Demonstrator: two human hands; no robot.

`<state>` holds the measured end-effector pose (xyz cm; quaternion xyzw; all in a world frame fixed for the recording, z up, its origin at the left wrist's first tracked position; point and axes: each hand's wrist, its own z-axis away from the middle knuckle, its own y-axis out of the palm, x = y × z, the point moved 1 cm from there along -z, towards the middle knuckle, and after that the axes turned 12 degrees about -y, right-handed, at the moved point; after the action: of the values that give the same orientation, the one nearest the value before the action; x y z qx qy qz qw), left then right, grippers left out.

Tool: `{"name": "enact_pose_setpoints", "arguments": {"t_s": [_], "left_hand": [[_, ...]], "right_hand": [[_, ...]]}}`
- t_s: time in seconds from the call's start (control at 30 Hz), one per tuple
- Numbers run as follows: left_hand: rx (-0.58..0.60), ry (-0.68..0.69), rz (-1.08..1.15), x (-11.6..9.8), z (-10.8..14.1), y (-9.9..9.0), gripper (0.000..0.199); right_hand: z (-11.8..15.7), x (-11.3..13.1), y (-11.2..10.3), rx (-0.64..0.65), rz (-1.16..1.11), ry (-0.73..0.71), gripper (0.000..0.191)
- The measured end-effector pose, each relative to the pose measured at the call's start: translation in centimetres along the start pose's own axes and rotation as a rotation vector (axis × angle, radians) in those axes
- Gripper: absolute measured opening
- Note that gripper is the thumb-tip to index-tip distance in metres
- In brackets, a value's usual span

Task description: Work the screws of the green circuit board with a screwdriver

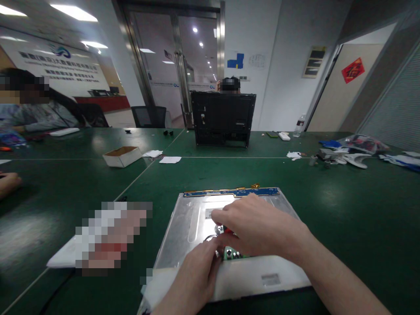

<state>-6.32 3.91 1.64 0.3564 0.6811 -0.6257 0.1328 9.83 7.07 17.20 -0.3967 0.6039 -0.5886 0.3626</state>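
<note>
- Your left hand (200, 266) bends over the near part of the flat panel (183, 223), its fingertips gathered at the green circuit board (231, 253); what they pinch is hidden.
- Your right hand (254, 221) curls its fingers above that board, with something red (229, 231) partly showing underneath; its exact grip cannot be told.
- The panel lies flat at the tabletop's (331, 232) near edge, around the middle: smooth, shiny metal with pressed ridges, a matte white band (256, 278) along its near side.
- Its long axis seems to run left to right, the narrow blue circuit strip (229, 192) along the side away from you.
- Farther left sits an open-topped, white-walled box (126, 159), brown inside; its contents are unclear.
- Toward the right edge, a clear crinkled bag (367, 143) holds dark and reddish items.
- Near the far edge, a black, rectangular monitor (224, 116) stands upright.
</note>
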Motion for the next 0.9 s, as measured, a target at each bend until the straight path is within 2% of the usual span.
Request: {"name": "enact_pose_setpoints", "arguments": {"t_s": [0.2,0.47,0.7,0.9], "left_hand": [[0.048,0.02,0.025,0.01,-0.04,-0.11,0.017],[0.004,0.026,-0.026,0.3,0.17,0.02,0.02],[0.073,-0.006,0.01,0.06,0.01,-0.15,0.019],[0.06,-0.018,-0.001,0.04,-0.09,-0.02,0.018]], "right_hand": [[0.49,-0.06,0.05,-0.016,-0.056,-0.084,0.022],[-0.18,-0.38,0.38,-0.047,0.032,0.018,0.019],[0.19,-0.8,0.43,-0.063,-0.046,-0.086,0.024],[-0.33,-0.94,0.61,-0.053,0.001,-0.025,0.024]]}}
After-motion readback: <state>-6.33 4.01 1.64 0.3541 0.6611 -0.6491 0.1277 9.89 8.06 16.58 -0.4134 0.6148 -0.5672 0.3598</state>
